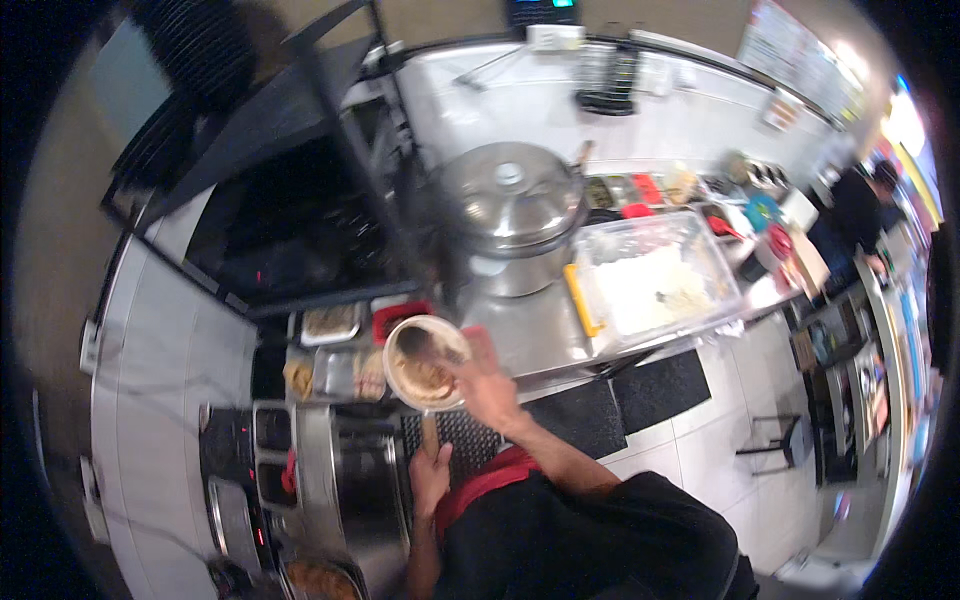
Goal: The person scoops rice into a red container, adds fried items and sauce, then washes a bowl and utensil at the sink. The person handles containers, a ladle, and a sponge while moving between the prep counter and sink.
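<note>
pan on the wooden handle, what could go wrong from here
The pan might tip and spill: the left hand grips it by the wooden handle, and no support beneath shows. The right hand is right by the rim, so a slip could jolt the pan or knock out some of the brownish contents. Drips might also land in the red container just beyond, which looks open.

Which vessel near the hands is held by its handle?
The round, pale-rimmed pan, its handle in the left hand; the white tray and clear tray nearby are rectangular and unheld.
</note>
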Available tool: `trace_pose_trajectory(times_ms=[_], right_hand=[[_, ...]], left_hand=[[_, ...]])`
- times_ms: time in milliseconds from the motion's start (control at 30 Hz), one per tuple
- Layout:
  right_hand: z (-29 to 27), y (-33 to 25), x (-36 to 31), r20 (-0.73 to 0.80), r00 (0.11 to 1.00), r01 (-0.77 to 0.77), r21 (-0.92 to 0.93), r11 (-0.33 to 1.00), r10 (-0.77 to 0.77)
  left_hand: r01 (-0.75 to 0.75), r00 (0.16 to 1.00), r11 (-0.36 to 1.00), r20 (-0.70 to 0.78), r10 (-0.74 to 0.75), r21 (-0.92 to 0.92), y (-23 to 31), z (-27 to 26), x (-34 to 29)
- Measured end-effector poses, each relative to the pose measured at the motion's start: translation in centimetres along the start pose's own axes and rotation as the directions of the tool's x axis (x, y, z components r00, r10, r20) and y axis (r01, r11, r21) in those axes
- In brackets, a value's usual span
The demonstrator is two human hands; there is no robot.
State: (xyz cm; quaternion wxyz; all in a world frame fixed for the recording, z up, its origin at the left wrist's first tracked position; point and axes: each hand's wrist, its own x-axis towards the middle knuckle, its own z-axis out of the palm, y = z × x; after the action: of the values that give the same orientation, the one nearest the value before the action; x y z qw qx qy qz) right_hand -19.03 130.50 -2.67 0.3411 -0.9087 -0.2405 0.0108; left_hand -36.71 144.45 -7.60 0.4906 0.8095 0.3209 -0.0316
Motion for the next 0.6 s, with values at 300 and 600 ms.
trace_pose_trajectory(times_ms=[300,600], right_hand=[[0.2,3.6,-2.1,0.138,0.989,-0.062,0.054,0.997,0.054],[1.0,5.5,-2.6,0.165,0.986,0.011,0.071,0.997,-0.023]], left_hand=[[0.022,1.000,0.985,-0.015,-0.025,-0.170,0.5,0.1,0.1],[0.085,0.995,0.977,-0.038,-0.094,-0.198,1.6,0.2,0.2]])
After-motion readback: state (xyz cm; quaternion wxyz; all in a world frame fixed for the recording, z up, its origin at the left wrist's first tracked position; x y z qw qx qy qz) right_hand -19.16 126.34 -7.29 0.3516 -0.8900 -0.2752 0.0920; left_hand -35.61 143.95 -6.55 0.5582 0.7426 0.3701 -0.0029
